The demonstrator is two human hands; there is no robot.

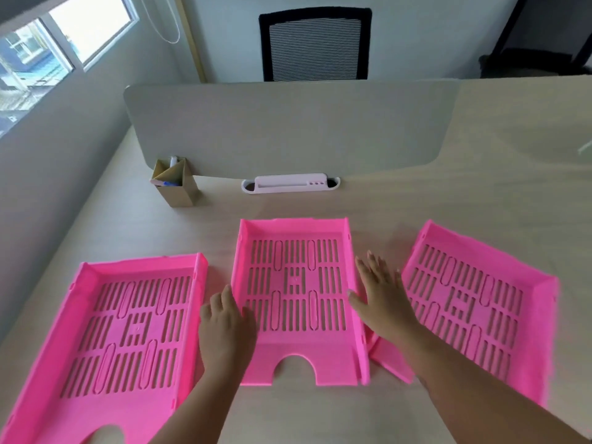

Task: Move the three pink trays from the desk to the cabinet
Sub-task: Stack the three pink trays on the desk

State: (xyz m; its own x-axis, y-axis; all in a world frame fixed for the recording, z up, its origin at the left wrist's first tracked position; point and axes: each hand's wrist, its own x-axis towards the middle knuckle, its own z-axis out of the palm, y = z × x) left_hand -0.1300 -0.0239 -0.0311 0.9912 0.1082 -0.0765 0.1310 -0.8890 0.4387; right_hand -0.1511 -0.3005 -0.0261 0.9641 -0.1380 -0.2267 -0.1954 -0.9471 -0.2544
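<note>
Your left hand (226, 328) and right hand (382, 299) flank the middle pink tray (296, 302) on the desk (416, 200), fingers spread flat and gripping nothing. Your left fingertips touch its left wall. The left tray (112, 341) lies beyond your left fingers, the right tray (474, 309) beyond your right.

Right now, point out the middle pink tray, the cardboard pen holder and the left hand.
middle pink tray (294, 283): head view, slotted floor at its centre.
cardboard pen holder (179, 193): head view, front wall of the box.
left hand (226, 328): head view, back of the hand.
</note>
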